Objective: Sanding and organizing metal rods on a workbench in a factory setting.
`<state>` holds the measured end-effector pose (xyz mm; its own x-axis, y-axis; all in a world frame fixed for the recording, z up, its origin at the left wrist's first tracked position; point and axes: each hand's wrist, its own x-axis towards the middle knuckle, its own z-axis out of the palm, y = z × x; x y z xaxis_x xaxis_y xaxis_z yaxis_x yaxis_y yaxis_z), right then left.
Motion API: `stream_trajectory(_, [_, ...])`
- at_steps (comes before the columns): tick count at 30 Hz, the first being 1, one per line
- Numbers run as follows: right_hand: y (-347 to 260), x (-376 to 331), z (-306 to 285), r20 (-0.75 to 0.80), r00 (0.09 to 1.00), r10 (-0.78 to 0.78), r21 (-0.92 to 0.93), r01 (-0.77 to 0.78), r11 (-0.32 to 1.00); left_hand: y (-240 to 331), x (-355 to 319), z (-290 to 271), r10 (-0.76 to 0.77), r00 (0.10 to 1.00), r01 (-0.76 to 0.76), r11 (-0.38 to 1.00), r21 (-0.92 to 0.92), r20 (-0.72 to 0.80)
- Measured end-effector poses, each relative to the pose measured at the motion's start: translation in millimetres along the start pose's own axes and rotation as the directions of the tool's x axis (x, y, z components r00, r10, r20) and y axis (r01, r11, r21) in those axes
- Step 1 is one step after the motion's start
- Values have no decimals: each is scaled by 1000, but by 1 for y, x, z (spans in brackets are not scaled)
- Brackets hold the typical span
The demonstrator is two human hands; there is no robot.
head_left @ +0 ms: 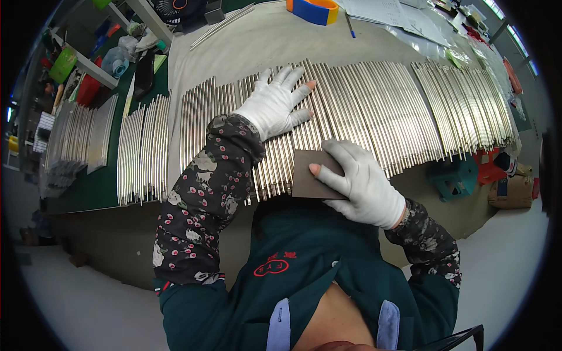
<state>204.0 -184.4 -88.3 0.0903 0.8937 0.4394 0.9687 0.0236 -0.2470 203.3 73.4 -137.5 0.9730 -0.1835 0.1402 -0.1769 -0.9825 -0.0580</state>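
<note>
Long rows of slim, shiny metal rods lie side by side across the pale work surface, their near ends at its front edge. My left hand, in a white glove with some fingertips bare, rests spread over the rods left of the middle. At the near ends, my right hand, gloved the same way, grips a flat, dark grey-brown square plate. Its thumb lies across the top of the plate and its other fingers reach over the rods beside it. What the plate covers is hidden.
More rods and plastic-wrapped bundles lie at the left, near a black phone. At the back are loose rods, a blue-orange tape ring, a pen and papers. A teal stool stands below right.
</note>
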Motion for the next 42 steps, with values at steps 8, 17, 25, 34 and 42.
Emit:
stream_trajectory(8, [-4, 10, -15, 50, 995, -83, 73, 79, 994, 0, 1, -2, -12, 1000, 13, 1000, -10, 25])
stream_trajectory(17, [-12, 0, -23, 212, 937, -277, 184, 240, 953, -2, -4, 4, -25, 1000, 25, 1000, -16, -3])
stream_trajectory(25, [-1, -27, 6, 226, 896, -382, -192, 425, 884, -1, -3, -2, -27, 1000, 27, 999, -25, 13])
stream_trajectory(34, [5, -6, -4, -190, 977, 101, -47, -112, 993, 8, -32, -8, 69, 997, -69, 997, -23, 24])
stream_trajectory(42, [-23, -10, -4, 198, 966, -169, 97, 152, 984, -2, -48, -7, 73, 996, -75, 996, -52, -50])
